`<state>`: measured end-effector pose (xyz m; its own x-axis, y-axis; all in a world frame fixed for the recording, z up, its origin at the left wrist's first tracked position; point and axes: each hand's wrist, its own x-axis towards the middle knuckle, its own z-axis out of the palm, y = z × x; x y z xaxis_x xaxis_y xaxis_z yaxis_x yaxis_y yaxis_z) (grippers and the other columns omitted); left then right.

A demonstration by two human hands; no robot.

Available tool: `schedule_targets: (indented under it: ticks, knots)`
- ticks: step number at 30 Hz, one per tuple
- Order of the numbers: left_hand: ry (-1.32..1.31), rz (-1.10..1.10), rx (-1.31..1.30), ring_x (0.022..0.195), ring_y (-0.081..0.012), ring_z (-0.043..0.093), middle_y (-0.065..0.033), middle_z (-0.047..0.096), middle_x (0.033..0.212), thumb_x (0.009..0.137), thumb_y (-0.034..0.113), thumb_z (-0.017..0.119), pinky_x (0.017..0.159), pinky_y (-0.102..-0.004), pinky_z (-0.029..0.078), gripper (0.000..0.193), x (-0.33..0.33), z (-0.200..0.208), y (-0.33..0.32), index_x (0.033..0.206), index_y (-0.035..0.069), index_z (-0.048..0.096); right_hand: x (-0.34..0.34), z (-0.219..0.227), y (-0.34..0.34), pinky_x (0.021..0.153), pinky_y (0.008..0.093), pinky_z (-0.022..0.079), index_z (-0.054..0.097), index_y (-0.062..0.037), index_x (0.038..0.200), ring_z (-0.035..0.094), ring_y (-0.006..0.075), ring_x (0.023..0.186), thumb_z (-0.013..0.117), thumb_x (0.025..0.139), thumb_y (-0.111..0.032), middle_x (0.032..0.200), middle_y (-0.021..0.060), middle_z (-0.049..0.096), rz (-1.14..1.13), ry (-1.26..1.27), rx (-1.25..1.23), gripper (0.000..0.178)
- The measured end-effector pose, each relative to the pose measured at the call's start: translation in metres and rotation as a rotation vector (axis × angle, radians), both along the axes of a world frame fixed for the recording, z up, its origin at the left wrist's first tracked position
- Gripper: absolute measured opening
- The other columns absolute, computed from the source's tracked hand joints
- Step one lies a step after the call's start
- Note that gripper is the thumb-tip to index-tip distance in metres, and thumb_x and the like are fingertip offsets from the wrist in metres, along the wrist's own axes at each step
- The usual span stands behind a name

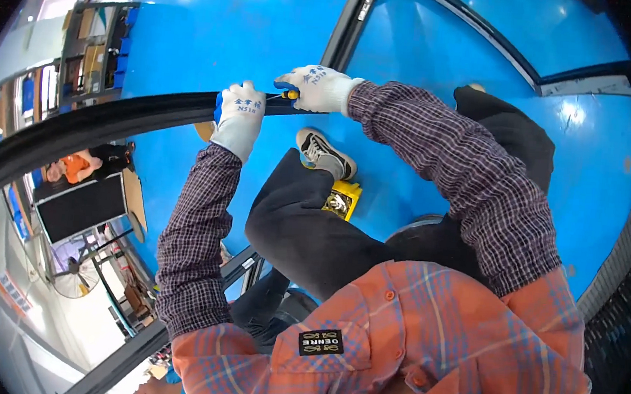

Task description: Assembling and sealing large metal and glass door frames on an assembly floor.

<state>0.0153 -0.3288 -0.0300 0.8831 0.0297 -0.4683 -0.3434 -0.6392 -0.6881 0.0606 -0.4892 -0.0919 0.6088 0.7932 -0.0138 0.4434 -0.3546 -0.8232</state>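
Note:
A long black frame bar runs from the left edge towards the middle and meets another black bar near my right hand. My left hand, in a white glove with blue finger coating, is closed over the long bar close to that end. In my right hand, gloved the same way, is a screwdriver with a yellow handle. Its thin shaft points left towards my left hand. Where its tip meets the bar is too small to make out.
Below the bar, a yellow box with small metal parts stands on the blue floor beside my shoe. More frame bars lie at the upper right. To the left are shelves, a dark screen and another person.

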Motion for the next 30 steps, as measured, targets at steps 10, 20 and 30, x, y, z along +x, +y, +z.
schedule_targets:
  ticks: [10, 20, 30]
  knots:
    - [0.2, 0.157, -0.042, 0.084, -0.0293, 0.062, -0.0121, 0.057, 0.1, 0.078, 0.013, 0.064, 0.074, -0.0395, 0.052, 0.021, 0.023, -0.083, -0.007, 0.099, 0.01, 0.066, -0.01, -0.118, 0.003, 0.083, 0.0378, 0.047, 0.059, -0.004, 0.11, 0.06, 0.0313, 0.094, 0.057, 0.079, -0.011, 0.11, 0.0142, 0.062, -0.141, 0.293, 0.119, 0.033]
    - [0.334, 0.229, -0.154, 0.085, -0.0314, 0.064, -0.0152, 0.058, 0.103, 0.077, 0.006, 0.06, 0.074, -0.0391, 0.054, 0.024, 0.034, -0.097, 0.004, 0.1, 0.005, 0.067, -0.014, -0.131, 0.004, 0.085, 0.04, 0.046, 0.056, -0.0016, 0.109, 0.06, 0.0319, 0.098, 0.059, 0.082, -0.015, 0.106, 0.0175, 0.062, -0.171, 0.539, 0.151, 0.03]
    - [0.4, 0.363, -0.097, 0.09, -0.0323, 0.064, -0.0145, 0.057, 0.109, 0.076, 0.005, 0.062, 0.078, -0.0397, 0.053, 0.029, 0.034, -0.081, 0.008, 0.105, 0.005, 0.065, -0.034, -0.128, 0.027, 0.072, 0.0386, 0.048, 0.06, -0.0049, 0.093, 0.061, 0.0319, 0.081, 0.058, 0.079, -0.014, 0.09, 0.0146, 0.065, -0.293, 0.499, 0.212, 0.017]
